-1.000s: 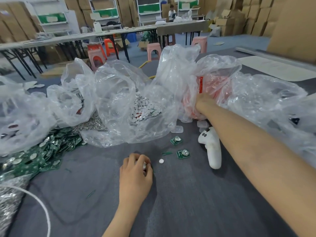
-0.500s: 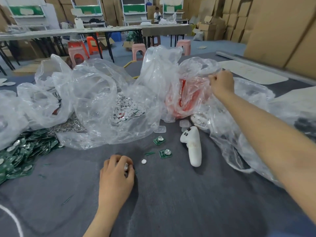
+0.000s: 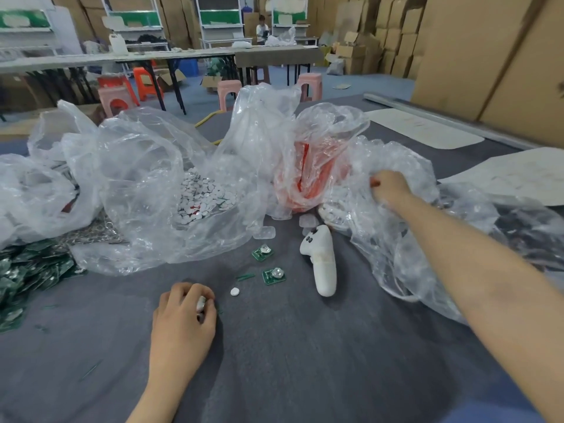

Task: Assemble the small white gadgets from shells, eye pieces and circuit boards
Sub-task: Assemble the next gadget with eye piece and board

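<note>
Lying mid-table on the grey felt table cover (image 3: 274,361), one long white plastic gadget with black eyes (image 3: 320,261) is judged finished. Two small green circuit boards (image 3: 273,275) and a small white disc (image 3: 234,291) just left of it are unused, so most work is judged to remain. A small silvery piece (image 3: 200,303) is pinched in the curled left hand (image 3: 183,325). The crinkled clear plastic bag (image 3: 381,239), far right, is gripped by the closed right hand (image 3: 389,189).
</note>
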Demonstrator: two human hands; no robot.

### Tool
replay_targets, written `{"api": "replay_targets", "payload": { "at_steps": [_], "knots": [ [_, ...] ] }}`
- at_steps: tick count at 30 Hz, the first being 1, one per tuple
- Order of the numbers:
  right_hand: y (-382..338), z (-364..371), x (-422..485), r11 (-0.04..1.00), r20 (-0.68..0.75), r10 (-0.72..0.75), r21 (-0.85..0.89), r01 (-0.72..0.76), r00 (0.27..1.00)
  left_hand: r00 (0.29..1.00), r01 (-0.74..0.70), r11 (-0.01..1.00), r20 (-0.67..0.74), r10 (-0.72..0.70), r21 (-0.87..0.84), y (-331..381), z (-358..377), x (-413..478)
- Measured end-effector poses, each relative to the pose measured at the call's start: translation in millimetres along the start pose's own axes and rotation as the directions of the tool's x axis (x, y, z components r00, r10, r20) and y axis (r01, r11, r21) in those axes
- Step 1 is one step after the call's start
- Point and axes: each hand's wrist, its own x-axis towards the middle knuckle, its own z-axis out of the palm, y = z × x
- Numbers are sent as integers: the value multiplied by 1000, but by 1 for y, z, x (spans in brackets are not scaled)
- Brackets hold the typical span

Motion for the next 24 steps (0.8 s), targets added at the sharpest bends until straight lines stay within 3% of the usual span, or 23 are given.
{"api": "replay_targets", "payload": {
  "at_steps": [3,8,10,17,24],
  "knots": [
    [-20,7,-1,1000,9,-22,6,22,1000,1000,-5,1000,7,6,-11,0,-1,0],
    [-7,18,7,978,25,190,-98,-186,982,1000,-1,1000,15,1,-15,-1,-2,0],
    [-11,14,8,965,95,240,-129,-227,966,1000,-3,1000,14,3,-13,0,-2,-1],
    [-28,16,16,871,273,244,-483,-87,931,1000,18,1000,13,-17,-23,2,-2,0],
    [-24,18,12,872,272,233,-484,-76,934,1000,13,1000,9,-13,-22,2,-2,1]
  ]
}}
